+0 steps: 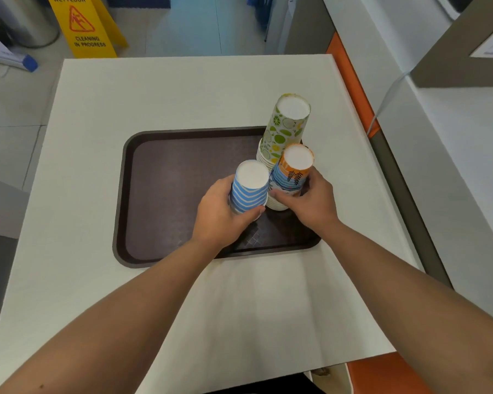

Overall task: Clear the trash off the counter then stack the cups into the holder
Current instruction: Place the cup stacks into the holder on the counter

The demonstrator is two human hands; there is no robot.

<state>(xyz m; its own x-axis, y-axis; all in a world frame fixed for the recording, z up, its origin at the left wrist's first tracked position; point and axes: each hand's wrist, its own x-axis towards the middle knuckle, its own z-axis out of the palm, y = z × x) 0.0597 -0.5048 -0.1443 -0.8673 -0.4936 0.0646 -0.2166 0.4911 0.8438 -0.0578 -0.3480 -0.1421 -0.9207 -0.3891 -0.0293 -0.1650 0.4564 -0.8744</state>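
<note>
Brown tray [165,177]: left hand [219,214] grips blue-striped cup stack [249,191], right hand [310,200] grips orange-topped cup stack [289,177]; crowding risks toppling the tall lime-print stack [285,129].

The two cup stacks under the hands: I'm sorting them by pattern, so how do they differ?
The blue striped stack, gripped by the left hand, is shorter; the orange-topped stack, gripped by the right hand, stands taller and carries leaf prints. Both stand upside down on the brown tray.
</note>
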